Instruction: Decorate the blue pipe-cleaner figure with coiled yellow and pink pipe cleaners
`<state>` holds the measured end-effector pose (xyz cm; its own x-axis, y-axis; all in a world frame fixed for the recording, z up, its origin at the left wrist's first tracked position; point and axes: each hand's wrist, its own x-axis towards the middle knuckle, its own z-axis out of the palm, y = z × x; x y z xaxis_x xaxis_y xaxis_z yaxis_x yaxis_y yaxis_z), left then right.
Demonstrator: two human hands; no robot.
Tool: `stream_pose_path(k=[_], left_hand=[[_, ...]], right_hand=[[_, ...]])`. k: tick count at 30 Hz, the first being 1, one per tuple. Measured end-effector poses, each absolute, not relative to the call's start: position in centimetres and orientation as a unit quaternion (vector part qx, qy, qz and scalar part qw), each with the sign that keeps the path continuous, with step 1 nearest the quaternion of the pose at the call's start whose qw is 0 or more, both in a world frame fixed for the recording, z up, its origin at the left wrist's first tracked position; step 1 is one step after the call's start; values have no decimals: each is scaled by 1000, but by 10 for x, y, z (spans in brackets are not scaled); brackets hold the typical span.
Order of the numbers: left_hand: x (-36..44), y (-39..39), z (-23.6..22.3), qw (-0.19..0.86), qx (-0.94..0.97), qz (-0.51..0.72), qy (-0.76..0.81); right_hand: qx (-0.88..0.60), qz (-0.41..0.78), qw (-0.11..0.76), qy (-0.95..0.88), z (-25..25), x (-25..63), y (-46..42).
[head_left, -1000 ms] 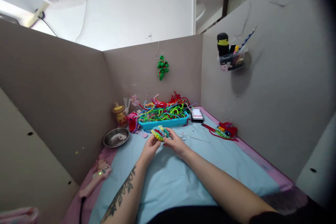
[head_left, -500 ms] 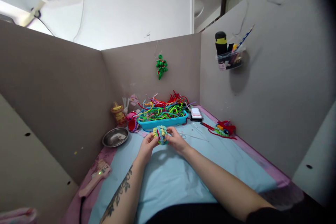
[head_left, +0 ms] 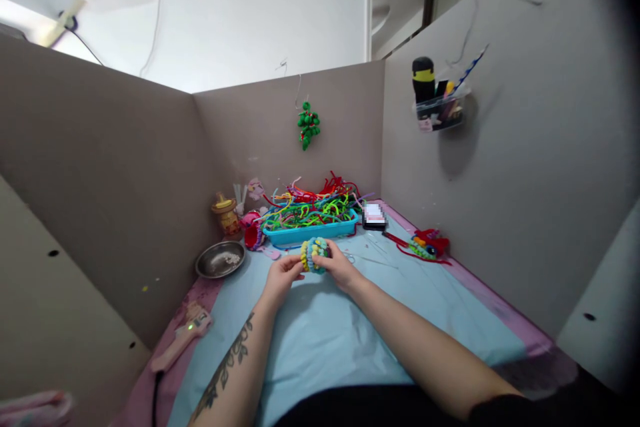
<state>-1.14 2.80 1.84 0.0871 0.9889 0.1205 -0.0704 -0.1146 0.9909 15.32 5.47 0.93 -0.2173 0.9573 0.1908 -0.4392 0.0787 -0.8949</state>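
A small round craft piece (head_left: 314, 255), made of fuzzy yellow and light blue strands in bumpy rows, is held up over the middle of the table. My right hand (head_left: 340, 265) grips its right side, thumb in front and fingers behind. Thumb and fingers of my left hand (head_left: 286, 272) are pinched together at its lower left edge. Behind it stands a blue tray (head_left: 310, 235) heaped with pipe cleaners (head_left: 320, 210) in green, red, blue and other colours.
At left are a metal bowl (head_left: 220, 261) with small white bits, a pink glue gun (head_left: 185, 340) with a cord, and a yellow-topped jar (head_left: 226, 215). To the right lie scissors (head_left: 351, 258), a phone-like device (head_left: 375, 216) and a colourful pipe-cleaner piece (head_left: 427, 245). Grey panels enclose the table.
The round piece has been turned between my hands, its red part passing from view and the yellow and blue rows now facing me. It has shifted slightly right.
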Motion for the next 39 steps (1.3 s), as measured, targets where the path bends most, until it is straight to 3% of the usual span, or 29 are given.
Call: stream_pose_path(k=[14,25,32,39], left_hand=[[-3,28,12,534,580,492,370],[1,26,13,385,663,490,414],[-6,28,12,485,626,470,390],[-3,27,15,468,595,498,424]], right_hand=[[-227,641,534,-503,10,153,51],[-225,632,542,-506,11,153,49],[-228,657,543,-471,8,153,51],[-242,653,541,-472,10,151,48]])
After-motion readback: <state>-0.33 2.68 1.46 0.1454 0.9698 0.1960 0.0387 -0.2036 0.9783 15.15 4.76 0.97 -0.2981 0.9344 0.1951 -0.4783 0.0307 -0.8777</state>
